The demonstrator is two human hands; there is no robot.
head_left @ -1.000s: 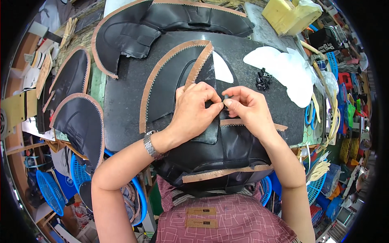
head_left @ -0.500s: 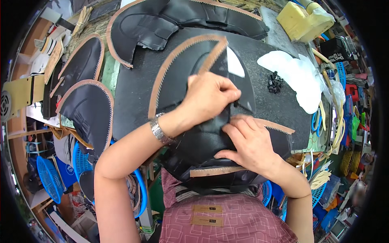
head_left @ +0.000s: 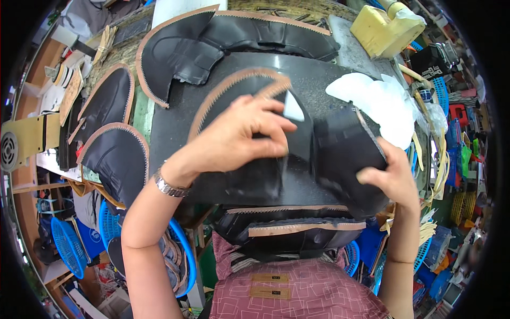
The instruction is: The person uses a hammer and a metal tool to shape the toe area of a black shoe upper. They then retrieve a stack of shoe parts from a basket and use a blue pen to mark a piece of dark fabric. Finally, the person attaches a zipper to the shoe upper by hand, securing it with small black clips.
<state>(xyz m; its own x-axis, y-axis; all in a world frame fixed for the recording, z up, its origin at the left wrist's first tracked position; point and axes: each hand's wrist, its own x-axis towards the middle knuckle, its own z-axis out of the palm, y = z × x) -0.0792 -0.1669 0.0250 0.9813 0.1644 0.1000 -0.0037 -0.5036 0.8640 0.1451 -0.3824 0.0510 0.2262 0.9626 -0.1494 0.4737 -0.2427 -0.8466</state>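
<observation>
Over the middle of the black work board [head_left: 164,133], my left hand [head_left: 244,130] is closed on a black leather shoe upper [head_left: 212,114] with a brown, zigzag-stitched edge. Motion smears this upper, and the hand covers its middle. A white triangular patch [head_left: 294,108] shows beside its tip. My right hand [head_left: 396,178] grips the right edge of another black leather piece [head_left: 340,157], thumb on top, raised and tilted beside the white sheets. More black leather with brown stitched strips [head_left: 305,228] lies at the board's near edge, against my apron.
Other uppers lie at the far side [head_left: 255,34] and on the left [head_left: 114,159]. White cut sheets [head_left: 372,98] rest at the right. A yellow plastic container [head_left: 382,32] stands at the far right. Blue baskets [head_left: 69,247] hang low on the left.
My hands have moved apart. The right hand has carried a black leather piece up and to the right. The left hand and its upper have shifted left. The small black parts are now hidden.
</observation>
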